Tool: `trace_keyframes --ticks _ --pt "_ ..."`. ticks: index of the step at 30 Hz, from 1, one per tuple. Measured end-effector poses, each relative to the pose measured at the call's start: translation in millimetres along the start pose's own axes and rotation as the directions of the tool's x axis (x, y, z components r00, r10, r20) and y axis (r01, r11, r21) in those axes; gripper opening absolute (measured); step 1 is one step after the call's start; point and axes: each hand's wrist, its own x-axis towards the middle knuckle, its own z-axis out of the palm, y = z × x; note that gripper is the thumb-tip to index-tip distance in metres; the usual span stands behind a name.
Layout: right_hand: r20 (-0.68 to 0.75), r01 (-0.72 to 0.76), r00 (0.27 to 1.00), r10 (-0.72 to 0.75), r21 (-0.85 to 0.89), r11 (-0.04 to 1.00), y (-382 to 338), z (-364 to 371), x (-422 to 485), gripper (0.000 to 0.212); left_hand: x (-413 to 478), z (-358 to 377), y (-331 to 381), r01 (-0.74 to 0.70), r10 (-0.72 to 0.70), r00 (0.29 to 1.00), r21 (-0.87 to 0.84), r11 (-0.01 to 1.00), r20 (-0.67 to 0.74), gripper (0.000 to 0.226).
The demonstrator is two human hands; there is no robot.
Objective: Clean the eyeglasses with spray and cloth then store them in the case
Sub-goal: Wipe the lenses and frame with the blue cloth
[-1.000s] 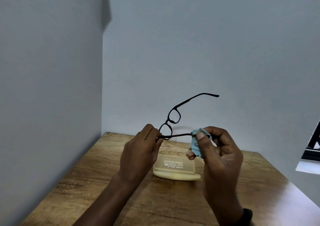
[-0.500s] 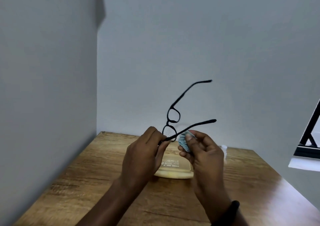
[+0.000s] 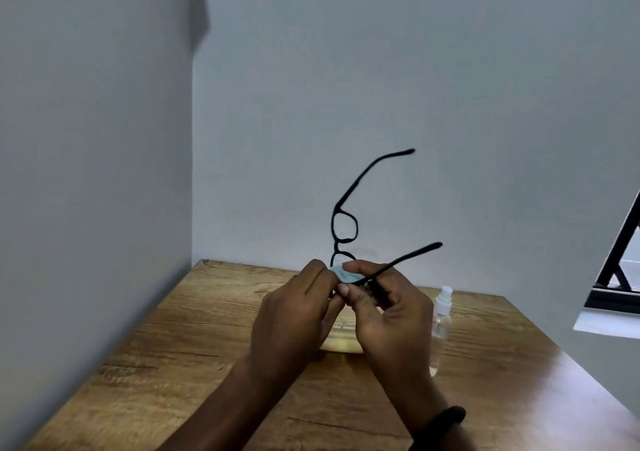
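L hand (image 3: 294, 315) pinches eyeglasses (image 3: 343, 241) at rim, R hand (image 3: 388, 315) pinches cloth (image 3: 343, 274) round lower lens; light, fragile, prob safest held by rim.

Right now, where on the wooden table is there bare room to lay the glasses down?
Bare wooden table lies between the left wall and the pale yellow case, and right of the clear spray bottle to the table's edge. The middle is crowded: case and bottle stand close together.
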Motion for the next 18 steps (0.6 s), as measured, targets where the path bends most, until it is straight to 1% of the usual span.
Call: trace_keyframes --ticks 2,3,5,7,9,10,11,12,13,14,15,16,17,18 --pt "-0.007 0.031 0.999 -0.031 0.006 0.999 4.2 -1.9 0.6 0.031 -0.5 1.4 1.5 -0.011 0.011 1.000 0.000 1.000 -0.011 0.017" --pt "0.005 0.010 1.000 -0.010 0.035 0.999 4.6 -3.1 1.4 0.029 -0.6 1.5 1.2 -0.016 0.016 1.000 -0.005 1.000 -0.012 0.018" --pt "0.046 -0.083 0.996 0.078 0.125 0.989 2.1 -7.1 5.3 0.027 0.3 -0.6 -2.1 -0.025 0.025 1.000 -0.029 0.999 0.006 0.019" --pt "0.094 -0.179 0.982 0.163 0.205 0.962 -0.6 -15.8 13.3 0.024 2.8 -6.2 -7.0 0.003 0.000 0.999 -0.067 0.998 0.034 0.028" --pt "0.156 -0.257 0.963 0.222 0.264 0.930 -0.2 -28.3 22.1 0.022 7.0 -12.1 -11.5 0.109 -0.109 0.994 -0.166 0.980 0.009 0.035" --pt "0.191 -0.290 0.951 0.242 0.289 0.912 1.9 -34.6 25.4 0.021 8.9 -13.9 -15.1 0.196 -0.208 0.978 -0.243 0.950 -0.025 0.033" --pt "0.226 -0.318 0.940 0.257 0.304 0.898 4.6 -39.8 27.6 0.022 10.6 -14.6 -19.1 0.296 -0.329 0.943 -0.319 0.901 -0.054 0.028" --pt "0.263 -0.343 0.927 0.268 0.308 0.887 7.6 -43.9 28.9 0.022 11.8 -13.3 -24.9 0.404 -0.459 0.887 -0.388 0.828 -0.055 0.023" --pt "0.300 -0.368 0.912 0.278 0.304 0.879 10.6 -46.3 29.7 0.021 12.9 -12.1 -31.8 0.522 -0.584 0.811 -0.459 0.719 0.008 0.021" --pt "0.333 -0.389 0.898 0.286 0.300 0.871 13.4 -47.6 29.9 0.022 13.9 -11.2 -38.9 0.639 -0.684 0.716 -0.527 0.560 0.142 0.021" --pt "0.362 -0.407 0.885 0.292 0.296 0.864 15.7 -48.1 29.9 0.022 14.6 -10.6 -44.9 0.732 -0.727 0.612 -0.571 0.373 0.310 0.023" --pt "0.389 -0.421 0.873 0.295 0.294 0.858 16.9 -48.4 30.0 0.022 14.8 -10.4 -49.3 0.794 -0.718 0.522 -0.570 0.212 0.461 0.025" --pt "0.416 -0.435 0.860 0.296 0.291 0.852 17.5 -48.5 30.1 0.021 14.6 -10.0 -52.5 0.831 -0.687 0.460 -0.546 0.110 0.562 0.027" --pt "0.443 -0.447 0.847 0.295 0.290 0.846 17.7 -48.4 29.9 0.019 13.8 -9.5 -54.3 0.853 -0.660 0.422 -0.519 0.058 0.621 0.028"
